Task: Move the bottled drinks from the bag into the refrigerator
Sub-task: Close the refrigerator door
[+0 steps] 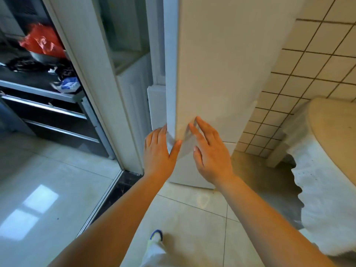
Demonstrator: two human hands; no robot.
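A tall white refrigerator (221, 64) fills the middle of the head view, its door closed. My left hand (157, 151) reaches to the left edge of the door with straight fingers and the thumb against the corner. My right hand (210, 151) lies flat on the door front, fingers spread. Neither hand holds anything. No bottles and no drinks bag can be made out; a red plastic bag (43, 42) lies on a dark counter through the doorway at far left.
A white door frame (92, 83) stands left of the refrigerator, with a dark kitchen cabinet (52, 116) and its drawers behind it. At right is a tiled wall (312, 64) and a table under a white lace cloth (327, 180). Pale floor tiles lie below.
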